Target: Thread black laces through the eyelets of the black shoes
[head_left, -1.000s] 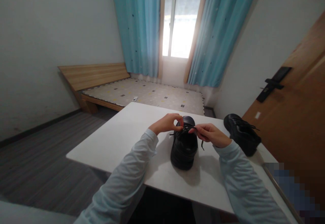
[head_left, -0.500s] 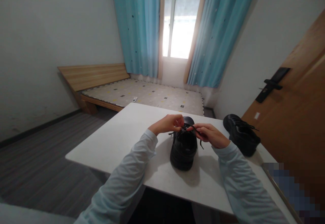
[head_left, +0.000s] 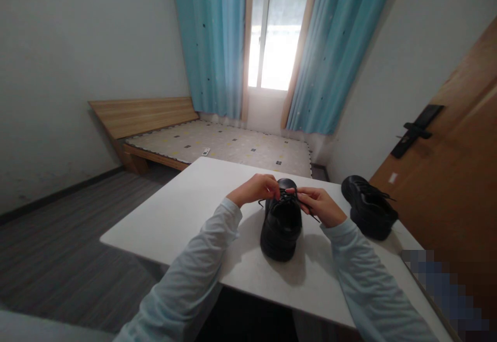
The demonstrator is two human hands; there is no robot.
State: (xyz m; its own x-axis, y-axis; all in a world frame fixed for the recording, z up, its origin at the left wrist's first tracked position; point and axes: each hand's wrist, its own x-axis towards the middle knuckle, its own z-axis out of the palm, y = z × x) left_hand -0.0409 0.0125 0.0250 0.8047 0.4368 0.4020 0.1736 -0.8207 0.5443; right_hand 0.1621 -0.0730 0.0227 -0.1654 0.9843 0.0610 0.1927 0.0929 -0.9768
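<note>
A black lace-up shoe (head_left: 280, 233) stands upright on the white table (head_left: 174, 212), its heel toward me and its toe pointing away. My left hand (head_left: 256, 189) is at the left of the lacing, fingers bent and pinched on a shoelace. From the right, my right hand (head_left: 319, 205) pinches another length of black shoelace (head_left: 315, 219) between thumb and fingers, and its loose end hangs below them. One lace end also droops at the shoe's left side. The fingers partly cover the lacing.
A second black shoe (head_left: 368, 205) sits near the table's right edge, laces loose on top. Beyond the table is a bed (head_left: 233, 143) with a small white object (head_left: 206, 151) on it. A wooden door (head_left: 446, 176) stands at the right.
My right hand has shifted slightly left and down, and the lace end below it hangs at a different angle. My left fingertips have lowered slightly. The shoe stays put.
</note>
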